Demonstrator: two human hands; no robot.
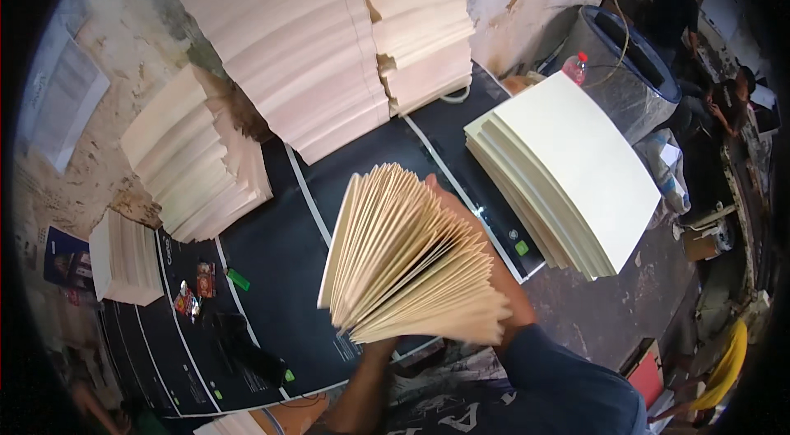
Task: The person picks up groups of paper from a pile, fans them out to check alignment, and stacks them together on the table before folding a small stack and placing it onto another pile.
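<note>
Head view: a fanned bundle of folded pages (411, 262) is held above a black table (267, 258), left hand (380, 349) below, right hand (461, 209) behind; paper hides whether the fingers clamp. This bundle looks spread, not yet squared; tall paper stacks (284, 48) by the wall seemingly await handling.

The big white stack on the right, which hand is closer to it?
The right hand. It is behind the fanned pages, to the left of the white stack. The left hand, mostly hidden, is farther away, at the pages' lower edge.
</note>
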